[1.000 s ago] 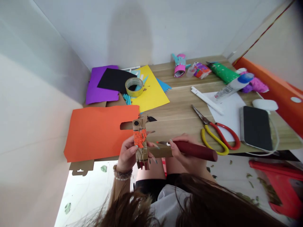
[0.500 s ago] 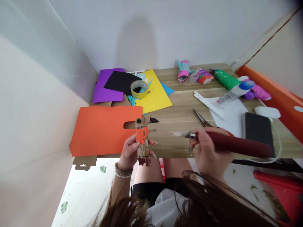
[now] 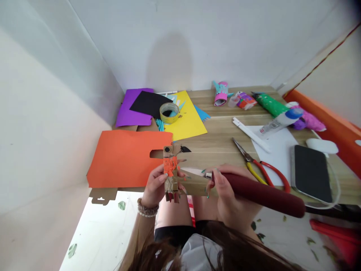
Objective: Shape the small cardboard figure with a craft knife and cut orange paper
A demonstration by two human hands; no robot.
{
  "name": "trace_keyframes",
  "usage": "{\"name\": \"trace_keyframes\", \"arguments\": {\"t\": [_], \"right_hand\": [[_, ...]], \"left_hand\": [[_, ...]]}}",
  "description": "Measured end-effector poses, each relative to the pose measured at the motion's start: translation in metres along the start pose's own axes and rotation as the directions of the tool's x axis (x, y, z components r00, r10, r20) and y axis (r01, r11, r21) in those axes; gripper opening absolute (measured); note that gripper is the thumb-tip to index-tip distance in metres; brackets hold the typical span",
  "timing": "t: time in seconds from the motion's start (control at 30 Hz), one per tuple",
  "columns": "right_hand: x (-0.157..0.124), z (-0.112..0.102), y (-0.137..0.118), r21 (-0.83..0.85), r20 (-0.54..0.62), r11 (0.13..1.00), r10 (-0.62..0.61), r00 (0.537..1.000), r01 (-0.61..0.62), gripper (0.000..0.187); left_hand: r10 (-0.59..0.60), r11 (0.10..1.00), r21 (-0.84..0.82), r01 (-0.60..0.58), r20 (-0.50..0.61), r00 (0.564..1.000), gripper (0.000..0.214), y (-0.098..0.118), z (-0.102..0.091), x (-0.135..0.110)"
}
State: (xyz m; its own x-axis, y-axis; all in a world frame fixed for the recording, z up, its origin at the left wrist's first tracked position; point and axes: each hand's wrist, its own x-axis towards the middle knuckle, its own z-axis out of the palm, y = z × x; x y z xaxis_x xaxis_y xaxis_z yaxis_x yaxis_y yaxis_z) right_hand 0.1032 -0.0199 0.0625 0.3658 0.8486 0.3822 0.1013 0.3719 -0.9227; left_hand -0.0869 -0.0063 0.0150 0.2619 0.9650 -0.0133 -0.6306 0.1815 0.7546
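Left hand point(image 3: 154, 185) is curled around a narrow cardboard strip point(image 3: 170, 174), thumb and fingers pinching it upright just past the near edge of the wooden table point(image 3: 220, 150); the strip carries torn orange paper scraps point(image 3: 170, 166) and a black dot near its far end. Right hand point(image 3: 229, 192) is closed firmly on a pointed tool point(image 3: 254, 194) with a fat dark red handle. Its pale tip lies just beside the strip, level with the left fingers (knife or spatula, too blurred to tell). Left of the strip, an orange paper sheet point(image 3: 126, 159) lies on the table, with a slot cut in it. Beyond it are a purple sheet point(image 3: 132, 113), a black sheet point(image 3: 148, 103), a yellow sheet point(image 3: 187, 118) and a tape roll point(image 3: 169, 113). On the right are red-and-yellow-handled scissors point(image 3: 255, 165), a white paper point(image 3: 278, 154), a glue tube point(image 3: 282, 121) and a phone point(image 3: 311, 173). A green paper roll point(image 3: 269, 104) and a pink paper roll point(image 3: 220, 96) sit at the far edge.
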Motion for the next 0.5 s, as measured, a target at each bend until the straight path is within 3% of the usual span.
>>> {"name": "trace_keyframes", "arguments": {"t": [0.5], "right_hand": [[0.004, 0.017, -0.003, 0.071, -0.134, 0.997, 0.051, 0.990, -0.042, 0.013]], "left_hand": [[0.021, 1.000, -0.001, -0.021, 0.039, 0.999, 0.042, -0.003, -0.003, 0.000]]}}
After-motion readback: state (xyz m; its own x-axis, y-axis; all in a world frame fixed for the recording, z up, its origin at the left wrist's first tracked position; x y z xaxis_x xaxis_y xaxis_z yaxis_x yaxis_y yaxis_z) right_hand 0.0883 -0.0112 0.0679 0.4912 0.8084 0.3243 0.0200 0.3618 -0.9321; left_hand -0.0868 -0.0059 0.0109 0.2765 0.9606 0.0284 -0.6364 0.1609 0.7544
